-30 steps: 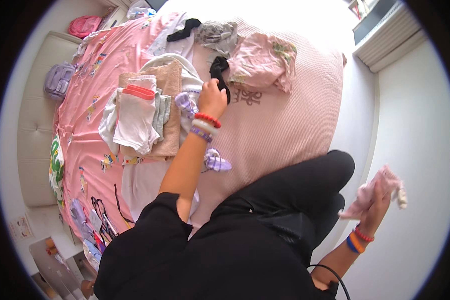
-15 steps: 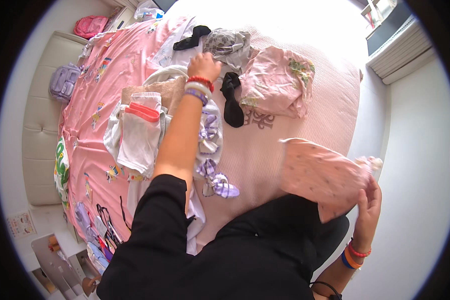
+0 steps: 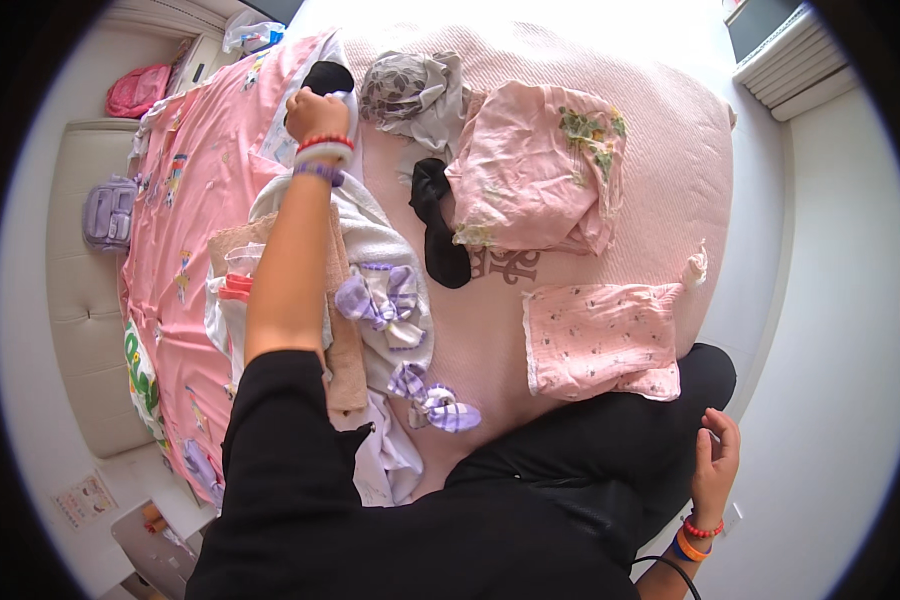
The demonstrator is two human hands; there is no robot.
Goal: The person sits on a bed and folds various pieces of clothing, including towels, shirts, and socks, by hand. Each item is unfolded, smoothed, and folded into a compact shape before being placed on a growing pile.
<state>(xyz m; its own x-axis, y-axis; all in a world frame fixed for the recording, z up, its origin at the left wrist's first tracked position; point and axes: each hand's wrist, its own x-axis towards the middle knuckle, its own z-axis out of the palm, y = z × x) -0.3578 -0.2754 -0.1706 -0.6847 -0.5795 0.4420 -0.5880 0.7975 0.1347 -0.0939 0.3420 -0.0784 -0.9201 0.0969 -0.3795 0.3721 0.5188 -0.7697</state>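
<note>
My left hand (image 3: 315, 113) reaches to the far left of the bed, its fingers closed at a black sock (image 3: 329, 76); the hand hides part of that sock. Beside my right knee, my right hand (image 3: 716, 462) is empty, with fingers loosely bent and apart. Near that knee a pink printed cloth (image 3: 602, 338) lies spread on the bed. Another black sock (image 3: 434, 225) lies mid-bed, touching a crumpled pink garment (image 3: 535, 165) with a green floral patch. Left of that garment is a grey-and-white patterned bundle (image 3: 415, 95).
Under my left arm lies a pile with a beige cloth (image 3: 346, 350), a white towel (image 3: 395, 240) and purple-white bows (image 3: 380, 303). A pink printed sheet (image 3: 185, 330) covers the bed's left side. A purple bag (image 3: 110, 213) rests by the padded headboard (image 3: 88, 300).
My left hand has moved left and away, onto the far black sock. My right hand has let go of the pink printed cloth, which now lies on the bed, and has drawn back.
</note>
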